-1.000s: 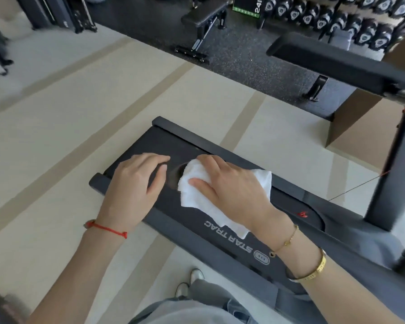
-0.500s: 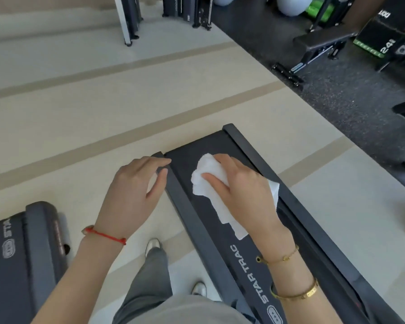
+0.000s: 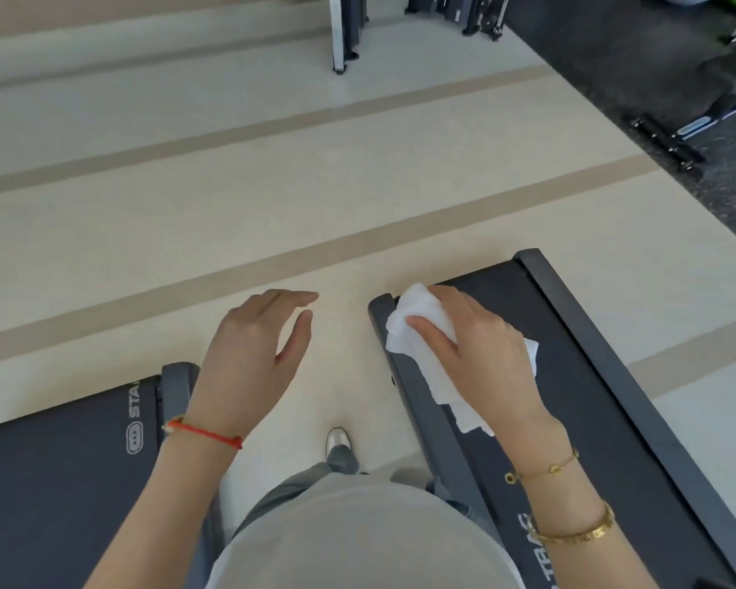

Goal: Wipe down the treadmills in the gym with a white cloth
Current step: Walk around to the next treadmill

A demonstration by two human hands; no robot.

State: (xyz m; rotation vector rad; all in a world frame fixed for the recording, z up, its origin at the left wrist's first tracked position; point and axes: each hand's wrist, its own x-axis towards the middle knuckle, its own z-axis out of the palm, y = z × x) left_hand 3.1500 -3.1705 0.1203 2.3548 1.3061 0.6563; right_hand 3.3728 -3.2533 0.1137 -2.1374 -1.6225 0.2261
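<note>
Now your right hand (image 3: 481, 350) presses the white cloth (image 3: 428, 333) flat-fingered on the treadmill (image 3: 604, 418), which runs lengthwise away from you; left hand (image 3: 251, 354) hovers relaxed, holding nothing

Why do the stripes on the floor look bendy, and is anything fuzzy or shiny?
In the head view, the wide lens bows the floor stripes; soft, even light gives only a faint shadow under the left hand; the right hand and white cloth on the treadmill look fairly sharp; the far machines look softer.
</note>
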